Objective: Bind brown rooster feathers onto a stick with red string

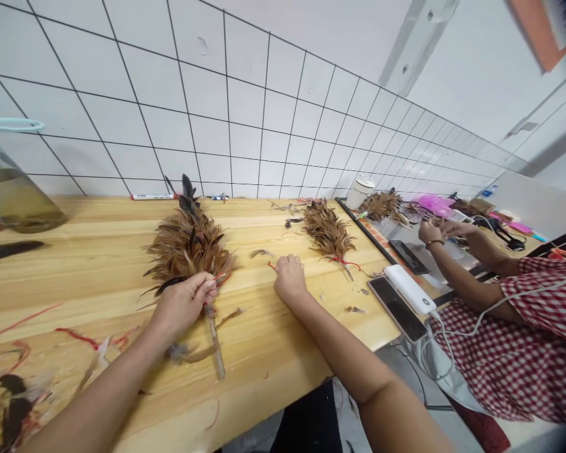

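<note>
The left hand (185,306) is closed around the stick of a big brown feather duster (188,248), with red string (221,279) at its fingers. The right hand (290,279) is almost shut, pinching a bit of red string (271,265) above the wooden table (259,371), near a smaller feather duster (327,231). Another person's hands (446,229) work farther along.

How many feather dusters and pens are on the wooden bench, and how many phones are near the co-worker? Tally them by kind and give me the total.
Feather dusters: 2
Pens: 2
Phones: 2
Total: 6
</note>
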Demonstrator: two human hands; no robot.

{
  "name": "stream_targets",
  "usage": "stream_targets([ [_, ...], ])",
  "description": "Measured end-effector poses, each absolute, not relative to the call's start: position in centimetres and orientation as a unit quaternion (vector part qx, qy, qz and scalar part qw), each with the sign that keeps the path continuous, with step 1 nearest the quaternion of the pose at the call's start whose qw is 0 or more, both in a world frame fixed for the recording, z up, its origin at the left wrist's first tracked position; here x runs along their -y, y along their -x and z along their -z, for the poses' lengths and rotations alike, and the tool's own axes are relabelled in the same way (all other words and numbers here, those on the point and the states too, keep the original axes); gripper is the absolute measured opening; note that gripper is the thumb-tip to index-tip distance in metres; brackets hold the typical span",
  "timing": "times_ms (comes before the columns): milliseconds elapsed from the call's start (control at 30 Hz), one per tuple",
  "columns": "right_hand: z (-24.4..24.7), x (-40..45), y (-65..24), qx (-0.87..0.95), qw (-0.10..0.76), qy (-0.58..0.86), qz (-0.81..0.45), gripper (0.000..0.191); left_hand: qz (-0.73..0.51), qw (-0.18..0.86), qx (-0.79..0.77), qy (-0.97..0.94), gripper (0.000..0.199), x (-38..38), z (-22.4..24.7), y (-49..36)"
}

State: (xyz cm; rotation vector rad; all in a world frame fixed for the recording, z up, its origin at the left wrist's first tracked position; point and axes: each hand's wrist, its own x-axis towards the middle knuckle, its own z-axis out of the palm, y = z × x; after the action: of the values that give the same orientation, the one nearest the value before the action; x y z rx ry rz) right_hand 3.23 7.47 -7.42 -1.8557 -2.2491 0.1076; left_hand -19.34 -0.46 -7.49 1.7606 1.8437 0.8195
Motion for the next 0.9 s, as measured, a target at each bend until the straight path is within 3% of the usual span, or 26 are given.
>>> stream_targets([
  [233,5.6,-5.6,1.3,0.643,0.293,0.522,-0.479,0.012,-0.353,0.248,-0.664,-0.611,0.029,0.6,7.3,18.9],
  [333,6.2,-5.5,3.0,0.573,0.318,0.481,-0.582,0.014,-0.399,0.275,-0.652,-0.583,0.027,0.7,7.2,18.6],
  [467,7.7,-5.5,3.7,0.555,0.309,0.463,-0.618,0.016,-0.470,0.320,-0.627,-0.533,0.021,0.3,7.8,18.4],
  [667,8.5,-5.2,2.9,0.538,0.333,0.425,-0.648,0.042,-0.527,0.367,-0.589,-0.491,0.010,-0.6,9.3,18.5],
  [900,8.5,-4.8,3.0,0.562,0.342,0.415,-0.629,0.039,-0.508,0.351,-0.592,-0.519,0.007,-0.5,8.8,18.4],
])
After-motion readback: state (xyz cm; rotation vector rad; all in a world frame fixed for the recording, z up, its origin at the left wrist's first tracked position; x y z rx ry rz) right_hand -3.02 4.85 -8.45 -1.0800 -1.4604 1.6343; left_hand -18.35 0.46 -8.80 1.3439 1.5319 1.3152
